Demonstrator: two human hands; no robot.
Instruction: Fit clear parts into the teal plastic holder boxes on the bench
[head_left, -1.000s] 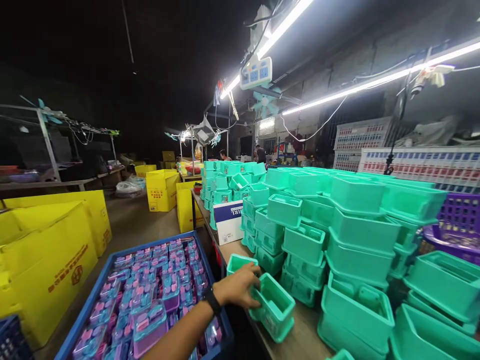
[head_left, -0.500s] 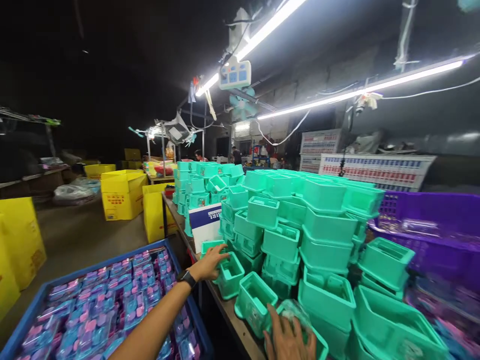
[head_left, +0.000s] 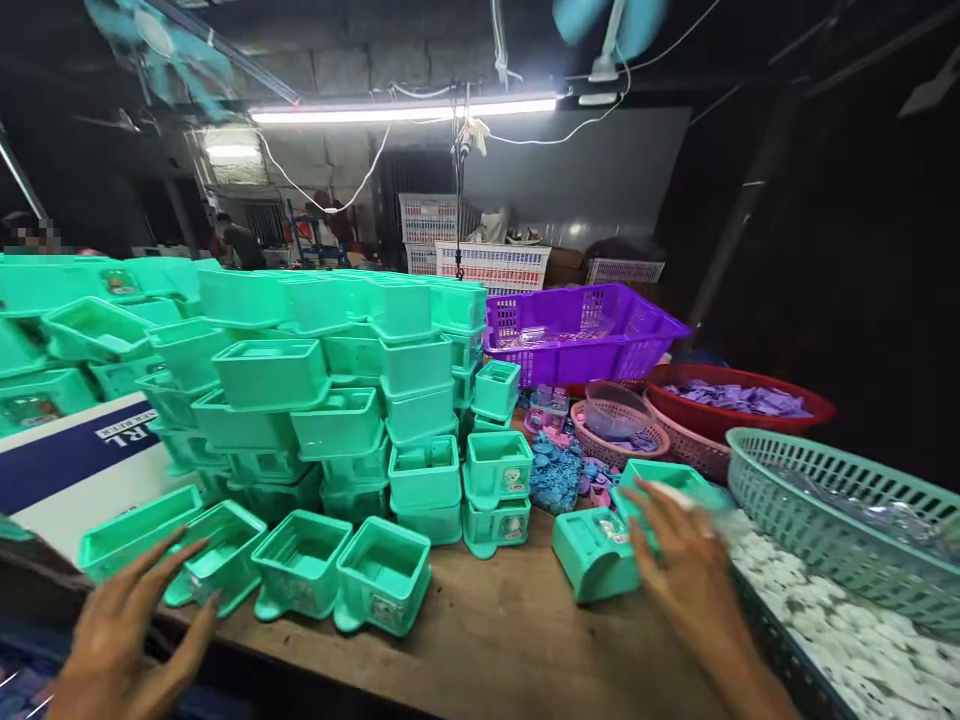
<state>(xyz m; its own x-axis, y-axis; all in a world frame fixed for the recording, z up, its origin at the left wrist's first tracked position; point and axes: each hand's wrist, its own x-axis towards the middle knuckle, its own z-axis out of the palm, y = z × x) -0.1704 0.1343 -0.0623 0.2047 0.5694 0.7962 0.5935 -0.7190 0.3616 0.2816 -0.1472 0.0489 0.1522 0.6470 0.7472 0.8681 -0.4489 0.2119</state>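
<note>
My left hand [head_left: 124,635] is open, its fingers spread beside the near row of green plastic boxes [head_left: 217,555], close to the table edge; I cannot tell whether a fingertip touches one. Those boxes stand upright with open tops. On the right, my slightly blurred right hand [head_left: 682,565] is curved around a whitish, see-through plastic piece [head_left: 679,493], mostly hidden by the fingers. Under and behind it are a tilted green box [head_left: 596,560] and another green box [head_left: 667,480]. Taller stacks of green boxes [head_left: 270,370] rise in front of me.
A white-and-blue carton [head_left: 82,460] leans at left. Beyond the stacks sits a purple basket [head_left: 585,345]. At right are a red basin [head_left: 739,400] of purple parts, a pale green basket [head_left: 847,500] and white pieces [head_left: 847,620]. Blue parts [head_left: 555,475] lie on the wooden table [head_left: 510,640].
The view has turned right. My right hand has left the near row with the see-through piece and is now by the tilted box. My left hand has drawn back from the boxes.
</note>
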